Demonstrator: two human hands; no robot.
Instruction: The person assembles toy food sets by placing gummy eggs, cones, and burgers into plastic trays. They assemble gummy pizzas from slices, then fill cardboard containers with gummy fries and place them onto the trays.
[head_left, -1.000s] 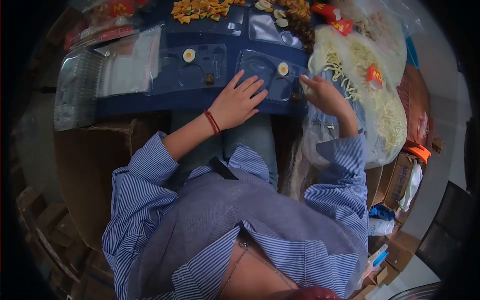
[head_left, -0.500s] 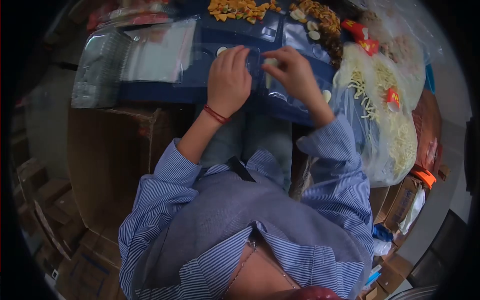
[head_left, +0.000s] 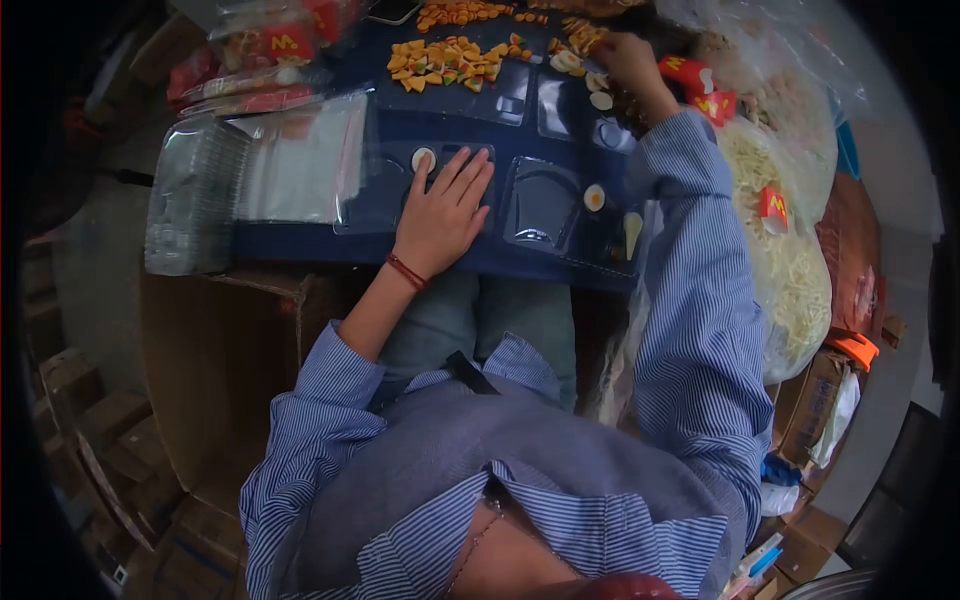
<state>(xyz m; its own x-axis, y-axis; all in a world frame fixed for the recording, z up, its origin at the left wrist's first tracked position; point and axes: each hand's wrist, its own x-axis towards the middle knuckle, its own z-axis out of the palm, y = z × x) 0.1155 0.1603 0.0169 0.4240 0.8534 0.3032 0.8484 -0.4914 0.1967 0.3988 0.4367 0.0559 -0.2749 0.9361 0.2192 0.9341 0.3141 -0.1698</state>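
Observation:
My left hand (head_left: 440,215) lies open on a clear plastic tray (head_left: 365,205), fingers spread. A round white-rimmed piece (head_left: 423,158) sits at its index fingertip. To the right, another clear moulded tray (head_left: 515,215) holds a small piece like a halved egg (head_left: 594,197) and a pale wedge-shaped piece (head_left: 632,235). My right hand (head_left: 637,72) is at the back right, over a heap of small orange and brown pieces. Its fingers are bent downward and closed together, and whatever is between them is hidden. Pale oval pieces (head_left: 600,100) lie just below that hand.
Yellow-orange wedge pieces (head_left: 445,65) are heaped at the back. Stacked clear trays (head_left: 195,195) and plastic sleeves (head_left: 295,165) stand left. Bags of pale strips (head_left: 790,270) and red cartons (head_left: 715,105) line the right side. A cardboard box (head_left: 215,370) is below the table's left.
My right hand has moved from beside the left hand to the heap at the back right. My left hand has opened from bent fingers and flattened onto the tray.

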